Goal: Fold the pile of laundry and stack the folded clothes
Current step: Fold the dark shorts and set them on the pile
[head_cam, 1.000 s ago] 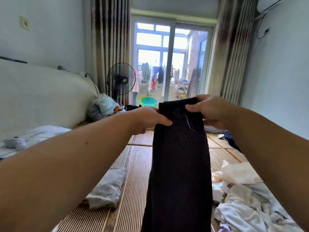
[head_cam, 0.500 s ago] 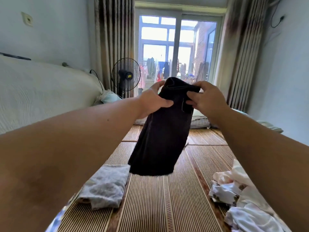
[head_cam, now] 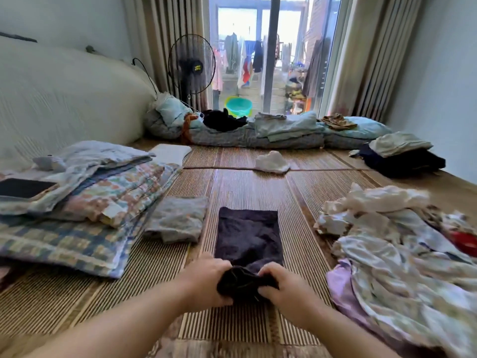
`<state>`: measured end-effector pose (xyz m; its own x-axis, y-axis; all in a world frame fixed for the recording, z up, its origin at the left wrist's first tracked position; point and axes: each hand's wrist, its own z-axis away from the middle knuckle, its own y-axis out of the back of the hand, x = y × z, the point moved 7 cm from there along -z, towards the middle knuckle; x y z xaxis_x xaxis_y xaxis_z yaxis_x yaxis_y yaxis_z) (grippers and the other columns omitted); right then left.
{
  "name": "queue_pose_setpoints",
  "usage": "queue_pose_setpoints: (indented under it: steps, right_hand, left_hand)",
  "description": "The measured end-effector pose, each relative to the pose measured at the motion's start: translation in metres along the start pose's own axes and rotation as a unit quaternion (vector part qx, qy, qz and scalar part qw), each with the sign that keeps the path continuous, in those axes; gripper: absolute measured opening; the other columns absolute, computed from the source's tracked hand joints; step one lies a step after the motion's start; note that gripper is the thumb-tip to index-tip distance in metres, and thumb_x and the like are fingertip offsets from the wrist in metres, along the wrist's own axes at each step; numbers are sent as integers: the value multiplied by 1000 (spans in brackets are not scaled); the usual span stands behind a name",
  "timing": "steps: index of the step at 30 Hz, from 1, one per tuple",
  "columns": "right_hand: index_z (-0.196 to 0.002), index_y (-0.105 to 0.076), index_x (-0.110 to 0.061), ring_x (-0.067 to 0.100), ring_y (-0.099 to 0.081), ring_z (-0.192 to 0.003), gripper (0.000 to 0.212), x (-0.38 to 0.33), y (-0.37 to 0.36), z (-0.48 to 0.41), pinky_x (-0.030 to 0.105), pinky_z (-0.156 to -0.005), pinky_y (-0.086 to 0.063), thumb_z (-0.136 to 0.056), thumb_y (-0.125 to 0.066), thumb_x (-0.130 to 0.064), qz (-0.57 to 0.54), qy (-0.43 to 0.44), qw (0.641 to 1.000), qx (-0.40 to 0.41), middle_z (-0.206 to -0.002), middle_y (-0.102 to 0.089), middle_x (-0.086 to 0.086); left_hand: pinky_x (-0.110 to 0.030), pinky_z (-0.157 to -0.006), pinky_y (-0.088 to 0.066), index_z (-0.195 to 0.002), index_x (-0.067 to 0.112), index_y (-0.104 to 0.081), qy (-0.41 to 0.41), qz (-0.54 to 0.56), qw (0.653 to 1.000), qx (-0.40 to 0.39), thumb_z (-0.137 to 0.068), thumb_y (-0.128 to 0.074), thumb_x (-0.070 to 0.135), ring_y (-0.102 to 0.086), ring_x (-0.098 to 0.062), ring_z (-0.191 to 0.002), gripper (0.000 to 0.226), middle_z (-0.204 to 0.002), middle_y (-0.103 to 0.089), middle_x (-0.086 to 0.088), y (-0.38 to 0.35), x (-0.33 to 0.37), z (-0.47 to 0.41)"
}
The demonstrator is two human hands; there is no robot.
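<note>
Change: the dark garment (head_cam: 247, 236), held up in the air half a second ago, has been laid on the mat (head_cam: 245, 182), so the next fold is judged ready.
Hands: its bunched near end is gripped by the left hand (head_cam: 206, 280) and the right hand (head_cam: 286, 288).
Place: mid-mat, toward the near edge, between the folded grey piece (head_cam: 178, 218) and the unfolded pile (head_cam: 400, 249).
Axis: near edge to far edge, with the flat end pointed away.
</note>
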<state>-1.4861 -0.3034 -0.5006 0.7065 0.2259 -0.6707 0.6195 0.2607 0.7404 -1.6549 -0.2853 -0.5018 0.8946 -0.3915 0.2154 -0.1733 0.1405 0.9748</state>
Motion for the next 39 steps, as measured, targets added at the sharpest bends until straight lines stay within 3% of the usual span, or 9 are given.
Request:
queue_pose_setpoints:
  steps: [5, 8, 13, 16, 21, 24, 29, 35, 39]
  right_hand:
    - [-85, -49, -63, 1, -56, -88, 24, 13, -39, 34, 15, -76, -42, -83, -61, -41, 24, 16, 995, -95, -90, -60, -17]
    - [-97, -55, -49, -4, -57, -74, 25, -1, -31, 41, 16, -71, -46, -89, -61, -26, -92, 9, 990, -109, -82, -64, -15]
    - [-124, -49, -28, 8, -62, -81, 29, -2, 3, 0, 18, -73, -52, -96, -55, -22, -230, -38, 972, 22, -98, -63, 1]
    - [-148, -26, -24, 20, -56, -116, 57, 25, 12, -28, 34, -103, -42, -98, -50, -36, -195, -113, 970, 92, -130, -57, 7]
    - [-151, -23, -33, 12, -22, -144, 68, 36, -16, -29, 33, -117, -19, -91, -48, -56, 7, -42, 997, 62, -157, -27, -4]
    - [-151, -10, -43, 9, 4, -148, 109, 46, -47, -23, 47, -119, -7, -54, -13, -94, 205, -13, 975, -89, -161, 4, -13]
    - [-153, 6, -34, 12, 15, -147, 120, 58, -59, -18, 54, -115, 1, -63, -59, -80, 298, -14, 931, -208, -157, 26, -13]
    - [-150, -29, -22, 11, -2, -149, 73, 48, -43, -13, 51, -117, -1, -85, -54, -41, 370, 46, 911, -178, -162, -6, -7]
    - [-115, -65, -15, 4, -22, -144, 41, 44, -32, -1, 39, -114, -19, -81, -49, -31, 291, 65, 948, -116, -137, -56, -1]
  left_hand:
    - [-25, -86, -46, -97, 28, -56, -88, 36, 994, -44, -69, -56, 44, -52, -6, -98, 33, -97, -61, 13, -31, 12, 42]
    - [-34, -72, -50, -92, 29, -51, -60, 146, 984, -81, -72, -58, 38, -59, -10, -80, 23, -86, -63, 8, -29, 9, 52]
    - [-35, -83, -54, -112, 35, -53, 23, 338, 940, 33, -87, -55, 36, -63, -6, -88, 25, -96, -67, 10, -12, -5, 30]
    - [-41, -96, -48, -139, 36, -34, 136, 370, 914, 99, -93, -53, 43, -60, -14, -106, 50, -117, -63, 4, -17, -27, 3]
    - [-45, -119, -14, -149, 42, -17, 91, 155, 981, 71, -89, -47, 58, -9, -14, -147, 69, -160, -9, 9, -30, -21, -11]
    - [-44, -119, 0, -150, 45, -3, -2, -15, 997, -69, -84, -45, 70, 14, -7, -146, 83, -158, 14, 17, -56, -9, -9]
    - [-44, -118, -2, -150, 45, -1, 12, -80, 981, -179, -77, -52, 71, 13, -9, -147, 93, -160, 16, 8, -76, -26, -5]
    - [-44, -119, -14, -150, 42, -19, -4, -130, 981, -142, -84, -51, 32, -13, -9, -146, 74, -160, -9, 11, -60, -23, -1]
    - [-40, -117, -24, -132, 39, -54, -17, -98, 993, -63, -85, -52, 26, -30, -4, -140, 48, -153, -34, 14, -46, -19, 14]
